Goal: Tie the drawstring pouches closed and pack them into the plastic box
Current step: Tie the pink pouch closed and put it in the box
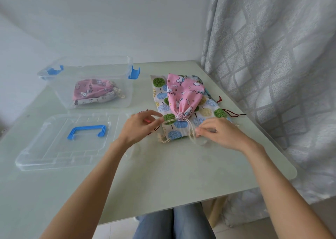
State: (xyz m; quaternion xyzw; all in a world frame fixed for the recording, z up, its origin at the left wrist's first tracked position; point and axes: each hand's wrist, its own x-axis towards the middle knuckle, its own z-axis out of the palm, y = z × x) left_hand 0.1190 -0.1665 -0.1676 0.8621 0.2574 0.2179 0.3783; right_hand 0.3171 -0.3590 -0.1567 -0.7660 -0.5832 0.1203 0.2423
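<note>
A pink unicorn-print pouch (183, 96) lies on top of a flat tree-print pouch (205, 116) in the middle of the table, its gathered mouth facing me. My left hand (140, 127) pinches the cream drawstring (168, 121) left of the mouth. My right hand (218, 133) pinches the cord's other strands at the lower right of the mouth. The clear plastic box (116, 105) with blue latches stands at the back left. It holds a pink pouch (91, 90) on top of a pale one.
The box's clear lid (60, 146) with a blue handle lies flat at the front left. Dark red cords (234, 113) of the lower pouches trail to the right. A patterned grey curtain (272, 66) hangs along the table's right edge. My knees show below the table's front edge.
</note>
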